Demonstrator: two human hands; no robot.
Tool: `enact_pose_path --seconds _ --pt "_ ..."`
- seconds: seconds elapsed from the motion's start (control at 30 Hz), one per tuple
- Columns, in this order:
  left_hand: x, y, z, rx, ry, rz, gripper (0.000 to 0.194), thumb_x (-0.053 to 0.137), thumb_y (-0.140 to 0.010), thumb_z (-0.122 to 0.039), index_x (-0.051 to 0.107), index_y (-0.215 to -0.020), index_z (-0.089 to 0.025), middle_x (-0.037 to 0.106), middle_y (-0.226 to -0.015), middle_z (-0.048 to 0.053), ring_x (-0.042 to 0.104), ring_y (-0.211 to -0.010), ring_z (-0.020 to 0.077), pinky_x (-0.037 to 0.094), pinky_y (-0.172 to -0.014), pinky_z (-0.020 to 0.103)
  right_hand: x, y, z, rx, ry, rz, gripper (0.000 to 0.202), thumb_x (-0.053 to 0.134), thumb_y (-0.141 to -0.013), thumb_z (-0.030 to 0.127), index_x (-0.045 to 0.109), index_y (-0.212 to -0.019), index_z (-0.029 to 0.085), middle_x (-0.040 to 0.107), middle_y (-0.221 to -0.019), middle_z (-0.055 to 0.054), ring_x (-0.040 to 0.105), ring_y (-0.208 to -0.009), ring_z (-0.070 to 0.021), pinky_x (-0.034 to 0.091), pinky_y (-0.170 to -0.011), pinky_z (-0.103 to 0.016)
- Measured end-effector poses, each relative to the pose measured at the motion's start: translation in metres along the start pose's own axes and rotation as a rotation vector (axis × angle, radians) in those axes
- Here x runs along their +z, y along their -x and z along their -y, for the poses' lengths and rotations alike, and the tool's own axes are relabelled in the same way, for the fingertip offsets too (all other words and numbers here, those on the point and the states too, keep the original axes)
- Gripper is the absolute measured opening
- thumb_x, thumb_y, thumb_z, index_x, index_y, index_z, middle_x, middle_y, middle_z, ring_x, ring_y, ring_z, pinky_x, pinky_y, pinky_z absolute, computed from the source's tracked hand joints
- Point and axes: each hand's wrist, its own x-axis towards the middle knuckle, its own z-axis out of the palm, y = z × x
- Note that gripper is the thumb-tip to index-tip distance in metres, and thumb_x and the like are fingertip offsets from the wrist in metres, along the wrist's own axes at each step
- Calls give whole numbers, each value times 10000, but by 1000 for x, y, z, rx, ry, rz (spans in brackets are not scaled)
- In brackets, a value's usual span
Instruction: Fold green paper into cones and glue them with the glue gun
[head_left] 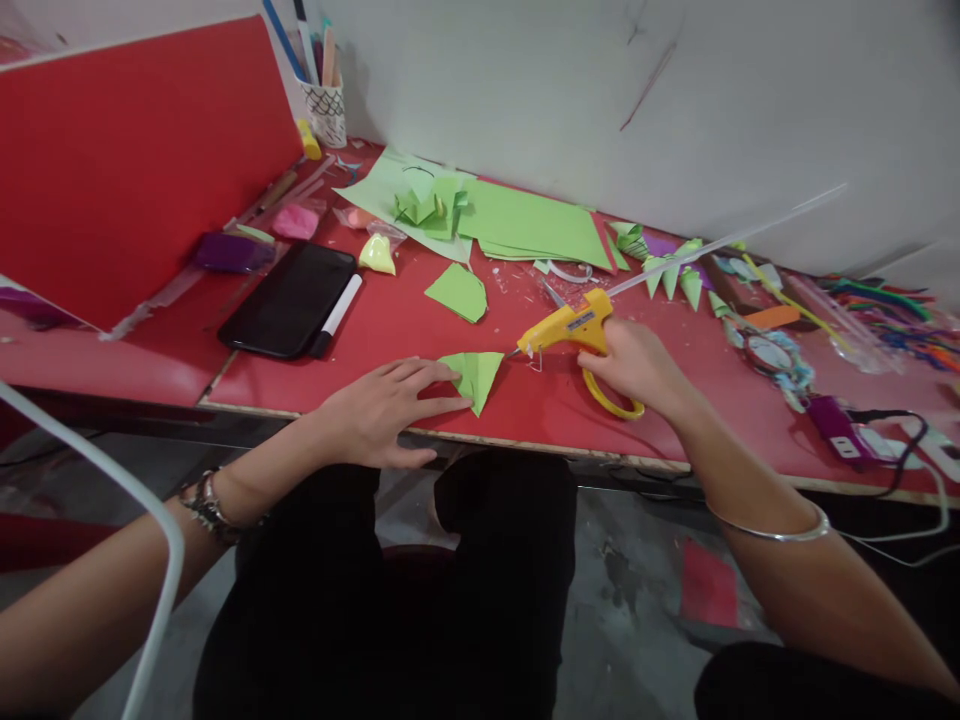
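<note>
On the table's [405, 330] near edge, the left hand [390, 410] lies flat with fingers slightly spread, and its fingertips rest on the folded green paper [484, 375] from nine o'clock of it. At two o'clock of this paper, the right hand [637, 370] is closed around the yellow glue gun [566, 325], whose tip is at the paper's corner, though I cannot tell if they touch. Farther away are the marker [341, 305] and phone [289, 300] at ten o'clock, a cut green piece [457, 292] near twelve, and the pen cup [326, 115] at eleven.
</note>
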Motion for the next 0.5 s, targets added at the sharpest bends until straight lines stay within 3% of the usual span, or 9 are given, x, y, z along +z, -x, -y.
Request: enact_pose_path --seconds 0.13,0.27,0.37,0.5 --pt "0 1 -1 7 -11 -4 552 524 -776 -406 388 -1294 -275 380 -1307 86 361 -1189 276 279 -1010 451 -9 2 -11 122 -127 -95 306 527 -714 436 529 -821 149 566 -707 -89 509 -626 -198 298 -514 -263" --pt "1 4 -1 36 9 -26 521 496 -811 -390 376 -1301 -259 429 -1260 96 390 -1164 256 313 -993 426 -13 6 -44 241 -276 -161 410 481 -745 488 494 -956 137 581 -888 -154 525 -746 -221 342 -583 -277" --pt "2 6 -2 8 34 -98 569 491 -825 -405 311 -1335 -227 439 -1253 118 408 -1152 246 351 -967 401 -8 13 -76 340 -362 -177 393 397 -799 457 465 -994 122 566 -913 -187 519 -743 -207 341 -606 -286" --pt "4 5 -3 -66 11 -190 670 483 -832 -411 184 -1384 -177 394 -1320 147 371 -1206 250 332 -989 405 12 26 -115 374 -277 -167 420 309 -839 411 440 -1043 69 546 -940 -237 514 -734 -211 330 -616 -296"
